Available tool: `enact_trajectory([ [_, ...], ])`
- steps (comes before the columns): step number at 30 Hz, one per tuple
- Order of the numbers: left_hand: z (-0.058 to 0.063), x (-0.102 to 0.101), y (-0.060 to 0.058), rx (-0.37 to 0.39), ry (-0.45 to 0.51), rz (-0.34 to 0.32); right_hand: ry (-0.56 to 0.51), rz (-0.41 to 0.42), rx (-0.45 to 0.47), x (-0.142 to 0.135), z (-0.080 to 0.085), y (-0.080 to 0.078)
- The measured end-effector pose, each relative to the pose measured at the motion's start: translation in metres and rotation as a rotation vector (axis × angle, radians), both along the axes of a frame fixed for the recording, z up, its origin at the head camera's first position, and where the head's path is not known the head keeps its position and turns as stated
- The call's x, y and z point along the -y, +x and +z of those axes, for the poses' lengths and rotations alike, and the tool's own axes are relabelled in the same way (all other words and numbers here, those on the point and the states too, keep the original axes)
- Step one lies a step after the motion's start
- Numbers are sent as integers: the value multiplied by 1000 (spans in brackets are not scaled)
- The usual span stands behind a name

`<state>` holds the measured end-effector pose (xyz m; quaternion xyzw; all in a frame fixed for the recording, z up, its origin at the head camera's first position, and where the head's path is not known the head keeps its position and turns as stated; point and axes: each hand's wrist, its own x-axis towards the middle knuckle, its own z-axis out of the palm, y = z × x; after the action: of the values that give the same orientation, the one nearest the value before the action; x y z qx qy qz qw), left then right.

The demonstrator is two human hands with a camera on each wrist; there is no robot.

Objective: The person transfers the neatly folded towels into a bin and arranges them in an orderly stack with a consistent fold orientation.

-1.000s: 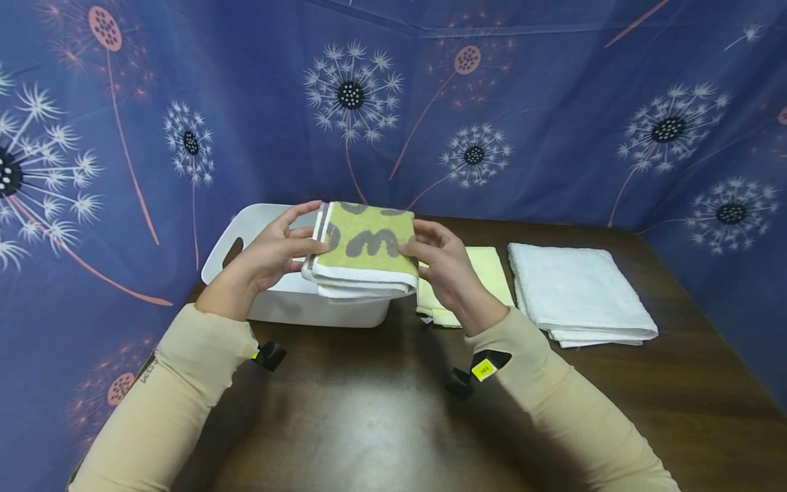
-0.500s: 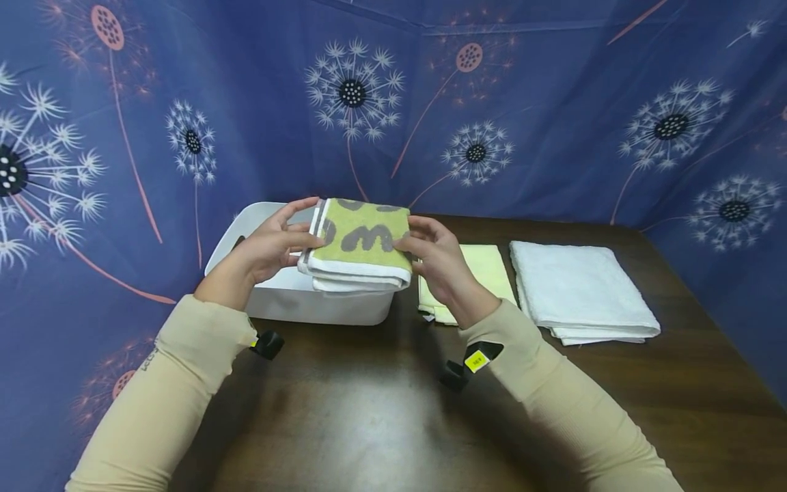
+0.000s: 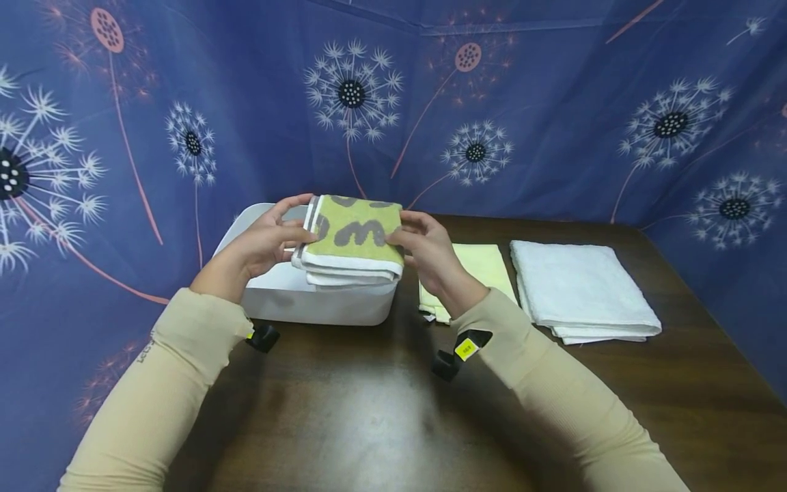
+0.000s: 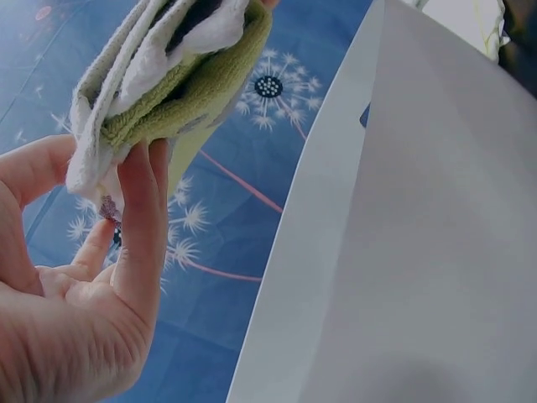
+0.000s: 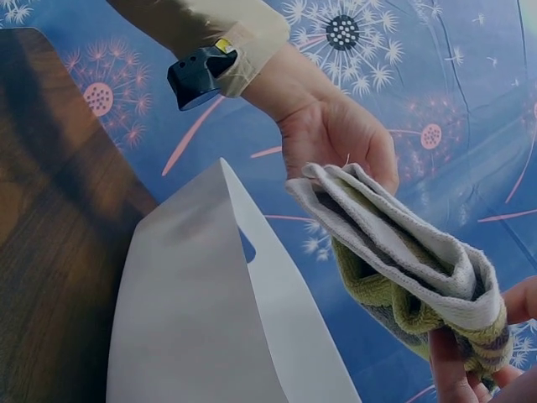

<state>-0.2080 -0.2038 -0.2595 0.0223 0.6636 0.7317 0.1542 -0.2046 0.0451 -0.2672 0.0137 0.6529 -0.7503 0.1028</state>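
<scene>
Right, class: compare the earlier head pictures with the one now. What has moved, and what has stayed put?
The folded green towel, gripped by the left hand and the right hand, has shifted slightly left and away, further over the white bin. Both hands keep their hold on its two ends. The pale yellow cloth and the white towel lie on the table as before.

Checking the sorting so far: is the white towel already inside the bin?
No, the white towel lies folded on the table, right of the white bin.
</scene>
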Motion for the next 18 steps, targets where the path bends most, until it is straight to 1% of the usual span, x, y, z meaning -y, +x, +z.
enact_trajectory([
  [13,9,11,-10,-14,-138,-40,8,-14,29,11,0,-8],
  [18,13,15,-13,-3,-189,-52,-1,-12,35,16,1,-11],
])
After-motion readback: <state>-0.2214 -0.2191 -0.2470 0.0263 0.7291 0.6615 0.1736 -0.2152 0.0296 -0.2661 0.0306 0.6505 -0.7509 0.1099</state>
